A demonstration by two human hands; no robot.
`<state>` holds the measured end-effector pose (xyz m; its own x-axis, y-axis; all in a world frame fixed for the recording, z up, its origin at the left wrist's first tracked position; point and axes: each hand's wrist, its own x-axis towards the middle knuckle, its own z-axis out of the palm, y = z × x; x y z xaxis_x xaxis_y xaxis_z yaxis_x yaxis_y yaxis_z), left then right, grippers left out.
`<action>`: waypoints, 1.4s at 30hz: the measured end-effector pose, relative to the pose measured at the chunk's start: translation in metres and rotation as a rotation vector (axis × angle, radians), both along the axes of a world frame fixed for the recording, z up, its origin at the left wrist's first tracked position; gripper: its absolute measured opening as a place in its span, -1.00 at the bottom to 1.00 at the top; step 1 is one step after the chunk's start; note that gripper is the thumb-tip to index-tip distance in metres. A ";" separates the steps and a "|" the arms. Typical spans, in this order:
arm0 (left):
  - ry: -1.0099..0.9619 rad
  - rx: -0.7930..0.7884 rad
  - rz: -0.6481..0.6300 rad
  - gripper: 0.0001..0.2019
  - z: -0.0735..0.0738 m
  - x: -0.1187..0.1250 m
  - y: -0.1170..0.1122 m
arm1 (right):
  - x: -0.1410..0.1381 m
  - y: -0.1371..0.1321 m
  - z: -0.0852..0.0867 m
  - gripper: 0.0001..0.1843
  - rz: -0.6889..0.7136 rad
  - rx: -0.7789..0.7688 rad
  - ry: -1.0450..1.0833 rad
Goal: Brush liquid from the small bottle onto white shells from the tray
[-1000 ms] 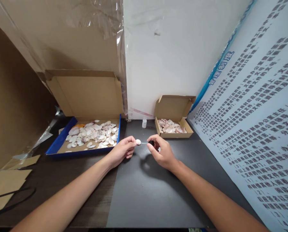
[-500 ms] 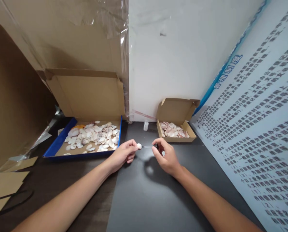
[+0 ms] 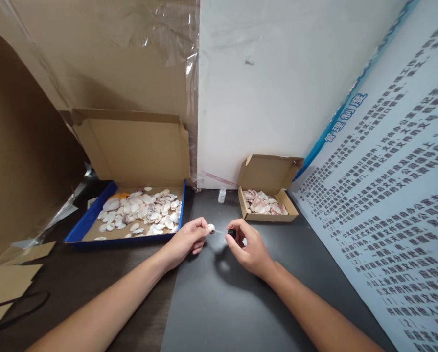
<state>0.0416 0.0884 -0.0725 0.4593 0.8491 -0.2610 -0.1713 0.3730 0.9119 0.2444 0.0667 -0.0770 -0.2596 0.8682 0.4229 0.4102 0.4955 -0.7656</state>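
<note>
I pinch a small pale shell between the thumb and fingertips of my left hand, just above the dark matte tabletop. My right hand is closed around a little black-capped applicator, whose thin tip points at the shell and looks to reach it. I cannot tell whether they quite touch.

Behind my left hand sits a wide, shallow tray with a blue rim and a raised cardboard lid, holding a spread of white and speckled shells. Behind my right hand, a small open cardboard box holds a pile of pinkish shells. A tiny white bottle stands upright between the two boxes, near the wall.

The wall ahead is plain white. To its left, brown cardboard sheets are partly covered in clear plastic film. A large printed board with a blue border and dark Chinese text leans in on the right. Cardboard scraps and a black cord lie at the table's far left.
</note>
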 end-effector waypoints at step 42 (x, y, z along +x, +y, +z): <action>-0.011 0.005 -0.001 -0.69 -0.006 0.000 0.003 | 0.010 0.008 0.000 -0.85 -0.047 0.078 -0.160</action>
<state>0.0415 0.0917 -0.0782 0.4627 0.8501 -0.2516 -0.1811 0.3685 0.9118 0.2545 0.0743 -0.0771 -0.2885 0.8472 0.4462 0.5480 0.5282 -0.6486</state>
